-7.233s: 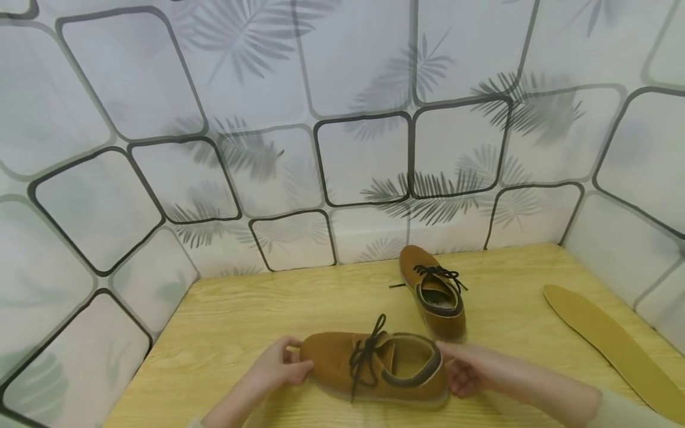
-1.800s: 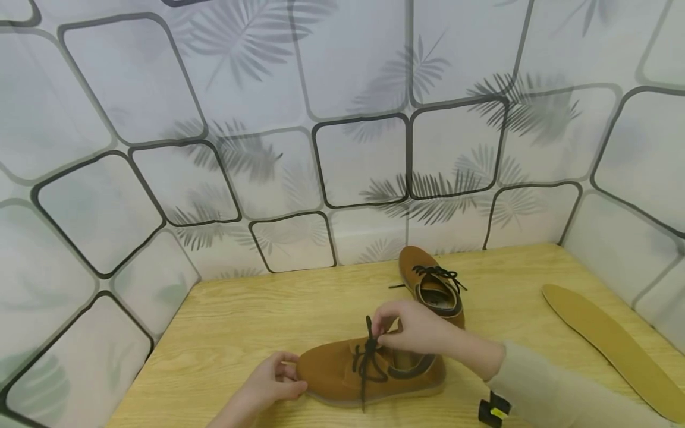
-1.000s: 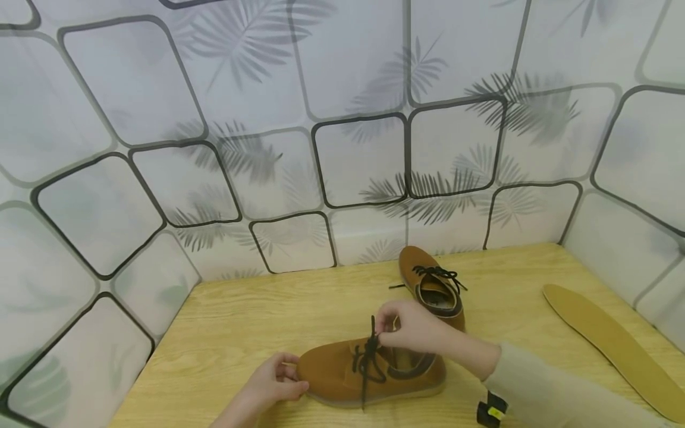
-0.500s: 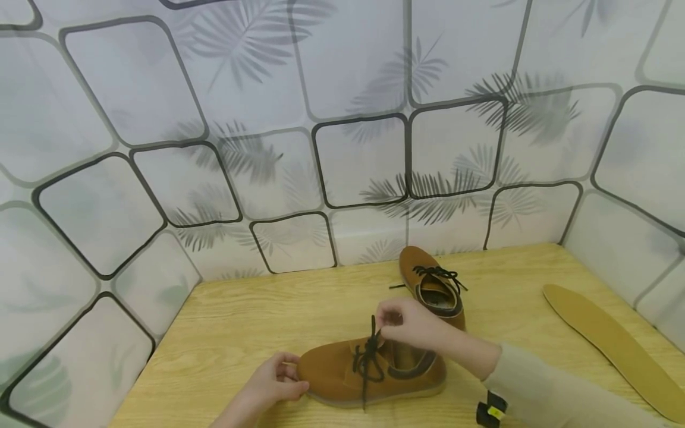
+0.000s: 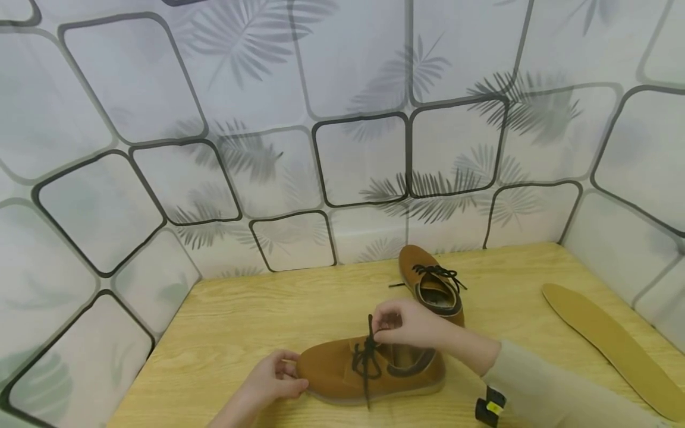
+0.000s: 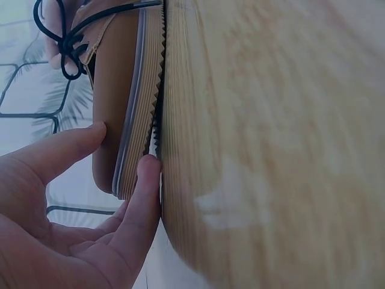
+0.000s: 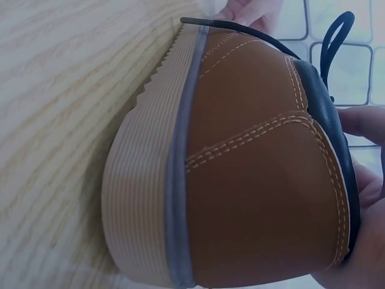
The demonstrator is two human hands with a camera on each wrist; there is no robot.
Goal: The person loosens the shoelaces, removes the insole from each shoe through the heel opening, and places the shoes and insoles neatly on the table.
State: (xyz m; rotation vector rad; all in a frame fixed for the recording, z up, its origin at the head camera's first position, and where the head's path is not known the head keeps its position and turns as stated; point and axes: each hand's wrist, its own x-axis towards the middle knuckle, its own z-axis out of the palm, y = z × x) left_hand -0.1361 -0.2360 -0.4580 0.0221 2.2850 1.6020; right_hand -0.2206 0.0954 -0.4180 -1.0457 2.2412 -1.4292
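A brown leather shoe (image 5: 326, 370) with a ribbed pale sole (image 6: 135, 120) lies sideways on the wooden table, toe to the left. My left hand (image 5: 269, 378) grips its toe; in the left wrist view the thumb presses the leather and a finger meets the sole's underside. Over the shoe's opening, my right hand (image 5: 409, 324) has curled fingers and pinches at the black shoelace (image 5: 367, 359), beside the knot. One loop of lace stands upright there. In the right wrist view the heel (image 7: 258, 198) fills the middle, and the right fingertips are partly hidden behind the collar.
A matching brown shoe (image 5: 420, 261) sits further back with its laces tied, its heel partly covered by the right hand. A tan insole (image 5: 610, 345) lies on the table (image 5: 257, 309) at right. Patterned curtains (image 5: 364, 160) enclose the table. A black wrist device (image 5: 489, 407) hangs at the right sleeve.
Since the oldest frame, my right hand has moved from the heel up to the laces. Through the latest frames both hands stay nearly in place, with only small shifts of the right fingers.
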